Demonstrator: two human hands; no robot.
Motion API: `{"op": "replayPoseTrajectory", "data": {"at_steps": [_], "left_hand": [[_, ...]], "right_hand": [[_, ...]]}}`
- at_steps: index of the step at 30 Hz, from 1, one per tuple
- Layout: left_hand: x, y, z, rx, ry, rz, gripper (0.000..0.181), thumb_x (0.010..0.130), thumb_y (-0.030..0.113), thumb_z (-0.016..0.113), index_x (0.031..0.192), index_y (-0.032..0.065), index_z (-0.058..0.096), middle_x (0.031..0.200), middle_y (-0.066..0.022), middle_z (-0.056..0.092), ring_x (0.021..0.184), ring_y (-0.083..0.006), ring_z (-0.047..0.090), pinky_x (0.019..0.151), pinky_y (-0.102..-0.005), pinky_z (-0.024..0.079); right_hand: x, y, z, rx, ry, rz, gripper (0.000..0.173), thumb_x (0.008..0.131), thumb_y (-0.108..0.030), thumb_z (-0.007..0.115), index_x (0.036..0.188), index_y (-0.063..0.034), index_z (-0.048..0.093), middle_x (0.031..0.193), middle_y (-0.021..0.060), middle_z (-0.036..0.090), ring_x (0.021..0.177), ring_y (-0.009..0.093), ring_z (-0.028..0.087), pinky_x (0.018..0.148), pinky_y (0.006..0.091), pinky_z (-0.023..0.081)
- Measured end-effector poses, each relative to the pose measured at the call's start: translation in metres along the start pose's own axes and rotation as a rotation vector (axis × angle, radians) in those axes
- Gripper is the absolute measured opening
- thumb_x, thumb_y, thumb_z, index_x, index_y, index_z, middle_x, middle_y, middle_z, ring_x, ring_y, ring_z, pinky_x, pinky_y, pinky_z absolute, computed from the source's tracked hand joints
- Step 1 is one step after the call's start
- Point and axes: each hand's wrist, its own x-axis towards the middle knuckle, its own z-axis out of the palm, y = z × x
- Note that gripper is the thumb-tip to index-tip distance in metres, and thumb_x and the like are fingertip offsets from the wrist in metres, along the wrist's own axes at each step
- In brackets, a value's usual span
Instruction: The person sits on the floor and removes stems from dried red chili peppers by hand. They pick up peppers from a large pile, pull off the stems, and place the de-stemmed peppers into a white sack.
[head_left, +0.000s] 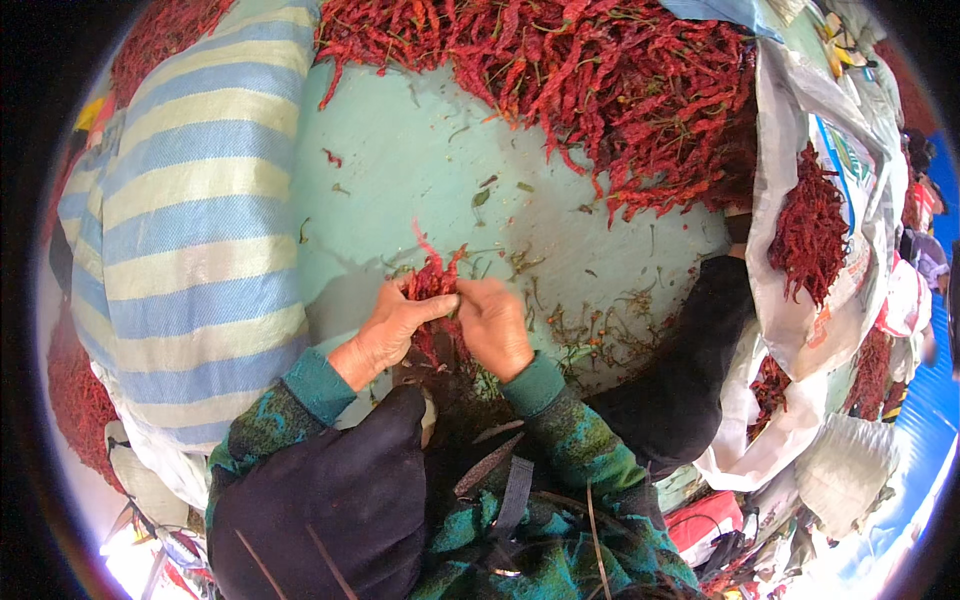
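A bunch of dried red chili peppers (433, 281) is held in my left hand (391, 322), thumb across its top, in the middle of the view. My right hand (495, 322) touches the same bunch from the right, its fingertips pinched at the left thumb's tip; whether they grip a stem is hidden. Beyond both hands a large heap of dried red chilies (600, 90) lies on the pale green floor (390, 150). Loose stems (600, 330) are scattered on the floor right of my right hand, and more lie under the hands.
A stuffed blue-and-cream striped woven sack (202, 225) stands at left. At right, an open white woven sack (772, 187) has chilies (810, 225) on it. My outstretched leg in black trousers (675, 375) lies between the stems and that sack. More chilies (75, 397) lie at far left.
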Motion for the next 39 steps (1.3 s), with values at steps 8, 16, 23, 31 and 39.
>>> {"op": "replayPoseTrajectory", "data": {"at_steps": [8,16,23,31,39], "left_hand": [[0.013,-0.001,-0.03,-0.058,0.01,-0.031,0.017,0.072,0.002,0.062,0.089,0.002,0.058,0.077,-0.0054,0.061,0.064,-0.0104,0.053,0.061,-0.0246,0.044],[0.01,0.006,-0.028,-0.03,0.011,-0.056,0.017,0.072,0.007,0.064,0.086,0.0019,0.06,0.078,-0.0068,0.062,0.067,-0.0127,0.055,0.059,-0.0265,0.045],[0.015,0.002,-0.035,-0.097,0.022,-0.088,0.02,0.074,0.01,0.066,0.091,0.0033,0.059,0.08,-0.0055,0.061,0.068,-0.0126,0.055,0.054,-0.0263,0.043],[0.026,0.003,-0.019,-0.113,0.039,-0.044,0.022,0.078,0.01,0.066,0.098,0.005,0.058,0.089,-0.004,0.061,0.072,-0.0121,0.056,0.056,-0.0255,0.045],[0.02,-0.008,-0.01,-0.098,0.013,0.023,0.022,0.078,0.011,0.068,0.097,0.0054,0.058,0.09,-0.0037,0.061,0.08,-0.0146,0.059,0.072,-0.0306,0.049]], "right_hand": [[0.05,0.019,-0.021,0.015,-0.006,0.246,0.018,0.077,-0.009,0.058,0.089,0.0044,0.06,0.066,0.0187,0.059,0.059,0.031,0.061,0.055,0.0369,0.047],[0.17,0.073,-0.047,-0.805,0.102,0.375,0.032,0.075,-0.024,0.063,0.095,-0.0021,0.054,0.091,0.0204,0.058,0.075,0.038,0.06,0.066,0.0456,0.049],[0.165,0.088,-0.063,-0.741,0.066,0.278,0.02,0.074,-0.018,0.061,0.081,-0.0001,0.059,0.076,0.0179,0.062,0.074,0.034,0.062,0.064,0.045,0.048],[0.068,0.02,-0.039,0.543,-0.186,0.764,0.016,0.07,-0.009,0.066,0.067,0.0039,0.057,0.063,0.0051,0.058,0.058,0.008,0.05,0.053,0.0269,0.042],[0.025,-0.011,-0.003,-0.048,-0.235,0.28,0.009,0.075,-0.006,0.056,0.078,0.0017,0.056,0.061,0.0084,0.057,0.057,0.012,0.053,0.053,0.0353,0.043]]}}
